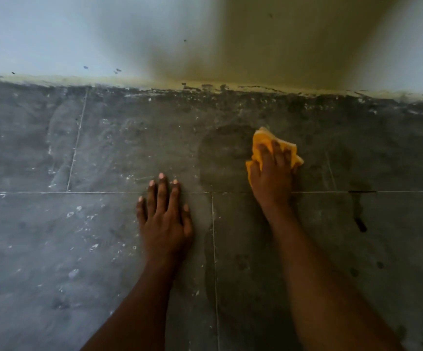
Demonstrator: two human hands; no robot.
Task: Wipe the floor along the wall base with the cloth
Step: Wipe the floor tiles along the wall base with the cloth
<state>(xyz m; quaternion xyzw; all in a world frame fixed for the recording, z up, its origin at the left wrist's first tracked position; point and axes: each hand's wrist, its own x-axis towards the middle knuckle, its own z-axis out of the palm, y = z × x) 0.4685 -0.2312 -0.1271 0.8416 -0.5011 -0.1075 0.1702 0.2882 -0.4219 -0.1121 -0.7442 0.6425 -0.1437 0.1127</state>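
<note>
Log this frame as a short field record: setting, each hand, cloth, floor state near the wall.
setting: grey tiled floor meeting a pale wall
left hand: flat on the floor, fingers spread, empty
right hand: pressing down on the yellow cloth
cloth position: on the floor, short of the wall base
floor state: white specks and smears; dark grime band along the wall base

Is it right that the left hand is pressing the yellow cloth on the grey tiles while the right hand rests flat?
Not quite: the head view shows the right hand pressing the yellow cloth on the grey tiles, while the left hand rests flat.
</note>
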